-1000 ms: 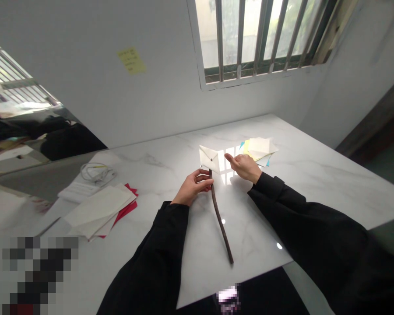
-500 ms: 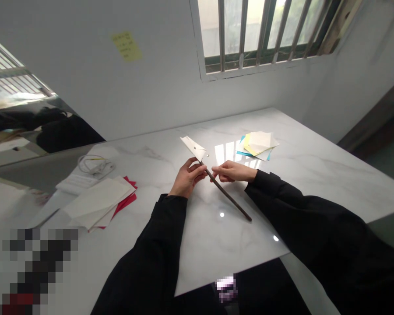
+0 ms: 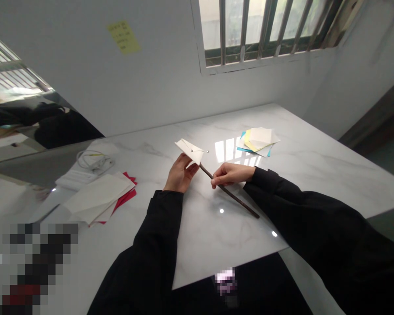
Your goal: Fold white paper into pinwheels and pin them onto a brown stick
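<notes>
A slim brown stick (image 3: 238, 200) slants across the front of the table, with a folded white paper piece (image 3: 189, 151) at its far end. Small round beads or pin heads show on and beside the paper. My right hand (image 3: 228, 174) is closed around the stick a little below the paper, thumb and forefinger pinching it. Just under the paper's near side is my left hand (image 3: 180, 174), its fingers curved and apart, the tips at or behind the paper. Those fingertips are partly hidden, and whether they press on it is unclear.
Coloured and white paper sheets (image 3: 259, 141) lie at the back right. On the left are cream and red sheets (image 3: 101, 197), with a coiled white cable (image 3: 95, 162) behind them. The marbled table (image 3: 200, 262) meets a wall bearing a yellow note (image 3: 124, 37) and a barred window (image 3: 256, 30).
My right hand has closed on the stick. My left hand has let go of the stick's upper part and shifted left, under the paper. The paper has turned flatter, showing more of its face.
</notes>
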Motion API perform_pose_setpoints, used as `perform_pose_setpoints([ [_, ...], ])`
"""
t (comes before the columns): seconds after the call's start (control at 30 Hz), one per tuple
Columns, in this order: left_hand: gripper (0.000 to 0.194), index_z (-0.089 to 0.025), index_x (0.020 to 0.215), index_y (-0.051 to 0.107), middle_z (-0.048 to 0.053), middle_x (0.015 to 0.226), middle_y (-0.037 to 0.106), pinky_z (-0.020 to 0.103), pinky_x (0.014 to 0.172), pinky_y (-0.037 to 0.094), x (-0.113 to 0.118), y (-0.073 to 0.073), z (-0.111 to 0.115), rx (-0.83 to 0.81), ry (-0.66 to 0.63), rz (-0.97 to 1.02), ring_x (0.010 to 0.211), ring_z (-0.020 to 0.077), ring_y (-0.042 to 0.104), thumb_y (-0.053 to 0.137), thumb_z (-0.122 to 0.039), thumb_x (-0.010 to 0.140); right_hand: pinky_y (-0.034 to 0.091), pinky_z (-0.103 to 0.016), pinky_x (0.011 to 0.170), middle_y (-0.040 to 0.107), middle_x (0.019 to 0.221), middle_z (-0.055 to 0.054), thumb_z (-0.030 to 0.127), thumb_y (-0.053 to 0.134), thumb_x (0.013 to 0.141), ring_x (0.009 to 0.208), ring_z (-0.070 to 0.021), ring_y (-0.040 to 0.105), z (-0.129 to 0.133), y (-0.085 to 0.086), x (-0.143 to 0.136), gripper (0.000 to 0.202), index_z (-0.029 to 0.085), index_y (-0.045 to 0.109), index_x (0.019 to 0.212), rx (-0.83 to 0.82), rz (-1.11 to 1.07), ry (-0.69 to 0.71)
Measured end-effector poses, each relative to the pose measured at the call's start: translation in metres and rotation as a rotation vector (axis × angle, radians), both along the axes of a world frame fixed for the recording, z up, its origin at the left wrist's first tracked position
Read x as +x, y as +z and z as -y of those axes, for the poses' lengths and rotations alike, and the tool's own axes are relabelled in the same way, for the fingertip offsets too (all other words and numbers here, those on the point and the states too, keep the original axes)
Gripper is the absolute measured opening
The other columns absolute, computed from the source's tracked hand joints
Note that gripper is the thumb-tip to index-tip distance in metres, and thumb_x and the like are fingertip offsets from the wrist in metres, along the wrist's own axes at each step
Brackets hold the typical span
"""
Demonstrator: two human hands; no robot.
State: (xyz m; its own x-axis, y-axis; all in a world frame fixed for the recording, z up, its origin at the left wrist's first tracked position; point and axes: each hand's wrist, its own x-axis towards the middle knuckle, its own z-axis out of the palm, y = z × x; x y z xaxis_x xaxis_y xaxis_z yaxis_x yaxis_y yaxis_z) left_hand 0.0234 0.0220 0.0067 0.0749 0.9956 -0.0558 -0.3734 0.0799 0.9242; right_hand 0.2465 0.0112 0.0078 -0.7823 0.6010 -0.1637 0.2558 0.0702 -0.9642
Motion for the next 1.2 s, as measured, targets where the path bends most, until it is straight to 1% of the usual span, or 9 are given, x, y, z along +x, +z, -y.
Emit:
perform_pose_setpoints([
  [0.1, 0.028, -0.021, 0.099, 0.072, 0.004, 0.114, 0.075, 0.022, 0.077, 0.053, -0.001, -0.002, -0.001, 0.010, 0.002, 0.043, 0.097, 0.0157, 0.069, 0.084, -0.034, 0.077, 0.023, -0.023, 0.049, 0.052, 0.057, 0.005, 0.055, 0.070, 0.088, 0.050, -0.0067, 0.036, 0.000, -0.001, -0.001, 0.045, 0.012, 0.079, 0.095, -0.012, 0.025, 0.018],
  [0.27, 0.025, -0.019, 0.095, 0.072, 0.002, 0.101, 0.076, 0.021, 0.072, 0.054, -0.001, -0.003, -0.002, -0.018, 0.066, 0.115, 0.089, 0.0143, 0.070, 0.086, -0.026, 0.075, 0.025, -0.023, 0.049, 0.054, 0.059, 0.004, 0.058, 0.073, 0.086, 0.051, -0.0065, 0.039, -0.003, -0.004, -0.001, 0.049, 0.011, 0.079, 0.096, -0.011, 0.042, 0.066],
  [0.4, 0.021, -0.019, 0.093, 0.072, 0.001, 0.097, 0.076, 0.020, 0.072, 0.055, -0.001, -0.003, -0.002, -0.028, 0.049, 0.158, 0.086, 0.0128, 0.070, 0.085, -0.023, 0.077, 0.025, -0.023, 0.049, 0.054, 0.060, 0.004, 0.059, 0.074, 0.086, 0.051, -0.0062, 0.039, -0.004, -0.006, -0.001, 0.050, 0.010, 0.079, 0.096, -0.027, 0.047, 0.085],
  [0.5, 0.020, -0.018, 0.093, 0.072, 0.002, 0.099, 0.076, 0.020, 0.075, 0.055, 0.000, -0.003, -0.002, -0.041, 0.047, 0.175, 0.089, 0.0131, 0.070, 0.085, -0.023, 0.078, 0.027, -0.021, 0.049, 0.055, 0.064, 0.004, 0.058, 0.075, 0.085, 0.053, -0.0065, 0.040, -0.003, -0.008, -0.002, 0.050, 0.012, 0.079, 0.104, -0.077, -0.024, 0.076],
  [0.6, 0.019, -0.017, 0.093, 0.073, 0.003, 0.099, 0.076, 0.021, 0.076, 0.055, 0.002, -0.003, -0.001, -0.057, 0.043, 0.180, 0.089, 0.0142, 0.070, 0.084, -0.025, 0.079, 0.032, -0.019, 0.049, 0.061, 0.075, 0.002, 0.055, 0.076, 0.087, 0.057, -0.0061, 0.044, -0.002, -0.011, -0.006, 0.048, 0.016, 0.076, 0.112, -0.192, -0.163, -0.057],
  [0.73, 0.021, -0.016, 0.095, 0.074, 0.005, 0.100, 0.076, 0.022, 0.074, 0.056, 0.006, -0.002, 0.002, -0.083, -0.008, 0.159, 0.088, 0.0154, 0.071, 0.083, -0.028, 0.080, 0.047, -0.016, 0.054, 0.069, 0.090, -0.003, 0.048, 0.076, 0.090, 0.063, -0.0067, 0.057, -0.003, -0.016, -0.013, 0.037, 0.016, 0.072, 0.107, -0.439, -0.367, -0.345],
  [0.83, 0.023, -0.015, 0.098, 0.075, 0.007, 0.102, 0.077, 0.023, 0.075, 0.058, 0.009, -0.002, 0.005, -0.075, -0.054, 0.136, 0.090, 0.0176, 0.073, 0.082, -0.028, 0.081, 0.055, -0.017, 0.061, 0.070, 0.089, -0.004, 0.044, 0.075, 0.093, 0.069, -0.0091, 0.065, -0.003, -0.015, -0.017, 0.030, 0.016, 0.069, 0.103, -0.596, -0.502, -0.477],
  [1.03, 0.028, -0.016, 0.108, 0.076, 0.010, 0.115, 0.077, 0.025, 0.083, 0.059, 0.011, -0.008, 0.006, -0.034, -0.126, 0.105, 0.099, 0.0207, 0.074, 0.080, -0.031, 0.085, 0.060, -0.016, 0.062, 0.071, 0.086, -0.006, 0.030, 0.072, 0.097, 0.069, -0.0100, 0.068, -0.001, -0.011, -0.021, 0.017, 0.014, 0.068, 0.099, -0.733, -0.627, -0.572],
  [1.2, 0.029, -0.013, 0.106, 0.076, 0.011, 0.110, 0.078, 0.030, 0.086, 0.059, 0.013, -0.013, 0.005, -0.043, -0.157, 0.104, 0.099, 0.0232, 0.074, 0.079, -0.032, 0.085, 0.062, -0.015, 0.066, 0.073, 0.085, -0.005, 0.017, 0.073, 0.095, 0.071, -0.0095, 0.071, -0.001, -0.014, -0.023, 0.008, 0.014, 0.070, 0.101, -0.741, -0.665, -0.591],
])
